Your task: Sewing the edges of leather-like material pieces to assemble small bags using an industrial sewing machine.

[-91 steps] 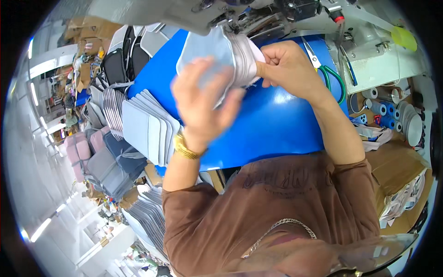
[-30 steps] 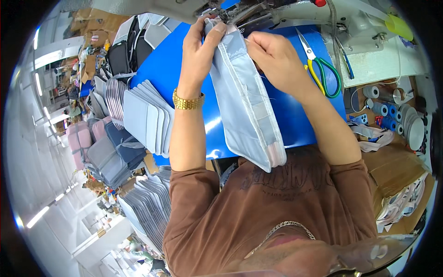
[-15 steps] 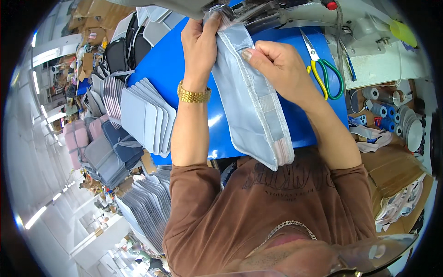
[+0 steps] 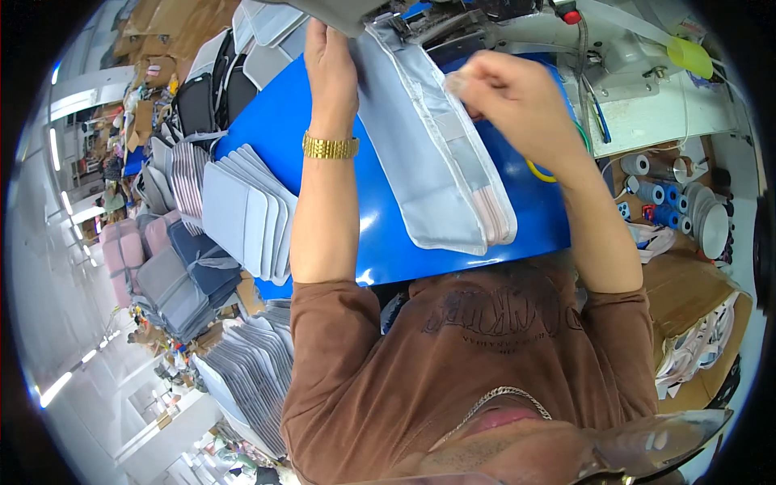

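A long light grey-blue fabric piece with white-bound edges and a gusset-like side strip [image 4: 404,153] lies across the blue work surface [image 4: 331,234], its far end under the sewing machine head [image 4: 323,10]. My left hand [image 4: 330,77] lies along the fabric's far left edge, fingers stretched upward, their tips partly hidden by the machine. At the strip's right edge, my right hand [image 4: 517,101] is closed with curled fingers. Its fingertips are blurred, and what they pinch cannot be made out. Behind that hand, scissors [image 4: 540,172] show only bits of their yellow and green handles.
Grey flat panels [image 4: 246,214] are fanned out left of the surface, with a larger stack [image 4: 246,376] lower down. Strapped pink, navy and grey bundles [image 4: 174,283] lie farther left. Thread spools [image 4: 667,194] and an open cardboard box [image 4: 687,299] stand at right.
My left hand has slid left off the strip to the fabric's edge. My right hand has moved right and now covers most of the scissors. The fabric's near end sits farther from my body.
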`<state>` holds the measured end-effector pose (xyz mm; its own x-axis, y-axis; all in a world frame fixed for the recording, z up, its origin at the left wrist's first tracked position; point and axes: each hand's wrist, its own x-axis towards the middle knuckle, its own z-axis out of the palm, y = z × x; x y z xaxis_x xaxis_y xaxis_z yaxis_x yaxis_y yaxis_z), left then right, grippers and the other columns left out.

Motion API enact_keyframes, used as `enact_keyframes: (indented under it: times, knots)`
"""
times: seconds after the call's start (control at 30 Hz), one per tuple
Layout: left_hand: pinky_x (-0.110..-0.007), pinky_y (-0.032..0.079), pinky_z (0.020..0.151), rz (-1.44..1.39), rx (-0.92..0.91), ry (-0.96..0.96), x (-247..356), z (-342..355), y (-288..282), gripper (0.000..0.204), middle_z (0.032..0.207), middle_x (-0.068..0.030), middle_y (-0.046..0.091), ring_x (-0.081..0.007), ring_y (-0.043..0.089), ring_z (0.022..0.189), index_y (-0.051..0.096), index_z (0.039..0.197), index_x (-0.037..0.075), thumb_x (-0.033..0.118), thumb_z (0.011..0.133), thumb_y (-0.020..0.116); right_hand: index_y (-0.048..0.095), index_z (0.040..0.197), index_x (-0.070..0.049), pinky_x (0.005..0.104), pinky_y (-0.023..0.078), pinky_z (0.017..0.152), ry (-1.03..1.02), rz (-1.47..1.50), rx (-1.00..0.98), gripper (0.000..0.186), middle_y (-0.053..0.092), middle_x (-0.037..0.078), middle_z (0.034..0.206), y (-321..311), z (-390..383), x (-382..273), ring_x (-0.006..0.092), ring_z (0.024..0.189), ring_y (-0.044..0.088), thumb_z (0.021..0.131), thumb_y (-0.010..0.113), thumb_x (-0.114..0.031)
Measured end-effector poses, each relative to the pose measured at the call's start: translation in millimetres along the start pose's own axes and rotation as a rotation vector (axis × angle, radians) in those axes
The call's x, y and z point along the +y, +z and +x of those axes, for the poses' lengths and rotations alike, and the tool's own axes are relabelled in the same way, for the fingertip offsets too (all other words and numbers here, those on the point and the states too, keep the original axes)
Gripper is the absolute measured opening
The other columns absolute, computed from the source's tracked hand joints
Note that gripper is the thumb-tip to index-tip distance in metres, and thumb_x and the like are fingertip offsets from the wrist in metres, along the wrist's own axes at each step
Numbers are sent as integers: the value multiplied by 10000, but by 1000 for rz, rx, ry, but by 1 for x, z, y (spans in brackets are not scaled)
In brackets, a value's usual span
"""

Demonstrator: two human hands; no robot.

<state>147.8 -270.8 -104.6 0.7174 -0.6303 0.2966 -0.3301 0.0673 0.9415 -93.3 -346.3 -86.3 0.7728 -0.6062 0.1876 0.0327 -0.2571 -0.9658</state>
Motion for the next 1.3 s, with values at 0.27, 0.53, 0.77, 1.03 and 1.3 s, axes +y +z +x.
enact_keyframes:
  times: [0.27, 0.53, 0.77, 1.03, 1.3]
  knots:
    - [-264, 493, 817, 114, 105, 143, 32, -65, -5, 277, 1123, -76, 685, -118, 621, 1003, 664, 1229, -13, 202, 1055, 641, 740, 1002, -24, 243, 560, 693, 19, 99, 423, 280, 691, 32, 819, -84, 6, 18, 91, 744, 665, 1056, 670, -290]
    - [-251, 438, 618, 232, -114, 200, 73, -106, 10, 288, 806, 1, 565, -73, 512, 715, 650, 1106, 54, 124, 884, 818, 716, 853, -41, 236, 471, 580, 93, 184, 40, 307, 599, -24, 667, -6, -27, 6, 56, 629, 568, 1000, 736, -309]
    - [-261, 428, 547, 379, -139, 209, 77, -123, 12, 256, 796, -23, 563, -88, 521, 699, 682, 1142, 23, 53, 903, 767, 561, 753, -37, 293, 285, 520, 39, 188, -9, 376, 414, -64, 642, 32, -39, 21, 46, 634, 349, 1020, 695, -266]
    - [-219, 450, 610, 143, -19, 170, 56, -106, 20, 183, 848, -5, 600, -72, 538, 743, 659, 1071, 11, 68, 931, 762, 509, 735, -65, 280, 275, 541, 25, 263, -20, 403, 370, -85, 666, 32, -12, 29, 38, 650, 333, 1033, 675, -280]
    - [-247, 475, 696, 44, 21, 166, 31, -68, 21, 206, 845, -10, 606, -80, 535, 736, 634, 1065, -8, 64, 917, 759, 552, 765, -58, 275, 283, 552, -22, 313, -28, 383, 391, -90, 685, 34, 15, 37, 35, 664, 340, 1045, 663, -295]
